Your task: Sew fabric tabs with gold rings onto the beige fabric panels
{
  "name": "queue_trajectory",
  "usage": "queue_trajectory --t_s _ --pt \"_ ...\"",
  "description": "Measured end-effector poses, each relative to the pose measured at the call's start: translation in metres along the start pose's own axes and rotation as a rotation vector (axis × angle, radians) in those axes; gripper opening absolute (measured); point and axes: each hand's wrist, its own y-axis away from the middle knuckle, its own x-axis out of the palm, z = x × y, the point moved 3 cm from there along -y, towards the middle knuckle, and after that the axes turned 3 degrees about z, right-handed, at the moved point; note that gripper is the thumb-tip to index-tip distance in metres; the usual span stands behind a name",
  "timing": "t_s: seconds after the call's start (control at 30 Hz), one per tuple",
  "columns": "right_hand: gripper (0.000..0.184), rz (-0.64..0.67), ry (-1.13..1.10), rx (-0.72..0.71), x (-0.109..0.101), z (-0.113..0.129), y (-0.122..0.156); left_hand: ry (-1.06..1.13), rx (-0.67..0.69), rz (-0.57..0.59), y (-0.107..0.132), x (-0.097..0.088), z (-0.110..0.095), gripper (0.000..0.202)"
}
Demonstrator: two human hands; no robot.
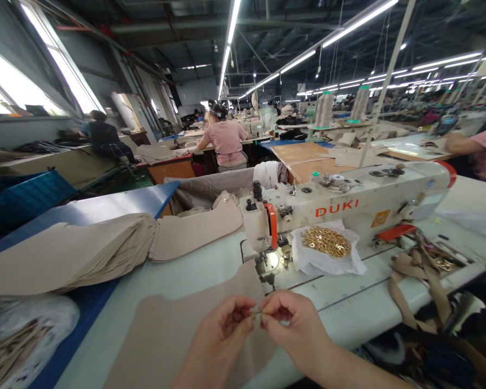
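Observation:
My left hand [222,329] and my right hand [294,321] meet in front of me, both pinched on one small gold ring with a thin strip [257,312] held between the fingertips. They hover over a beige fabric piece [166,335] lying flat on the table. Just beyond stands a white DUKI sewing machine [348,202], its needle area [272,260] lit. A pile of gold rings [326,241] sits on a white cloth below the machine arm.
A stack of beige fabric pieces [76,248] lies at the left on a blue table [117,202]. Beige straps with gold hardware [423,267] trail off the right table edge. Another person's back [227,141] is at a far station; a pink sleeve [484,154] shows at right.

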Motion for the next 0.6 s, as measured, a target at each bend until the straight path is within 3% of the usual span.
queue_trajectory --t_s 0.07,0.2,0.37,0.6 --pt "0.008 0.016 -0.019 0.013 0.000 0.003 -0.001 0.023 -0.029 0.032 0.000 0.001 0.003 0.019" --pt "0.007 0.024 0.034 0.018 -0.001 0.007 -0.002 -0.067 -0.057 -0.011 0.000 0.001 0.012 0.017" --pt "0.006 0.023 0.091 0.011 -0.004 0.008 -0.002 -0.253 0.025 -0.017 0.002 0.000 0.011 0.017" --pt "0.009 0.026 -0.226 0.101 -0.006 0.005 0.000 -0.293 0.077 0.008 0.004 0.001 0.005 0.014"
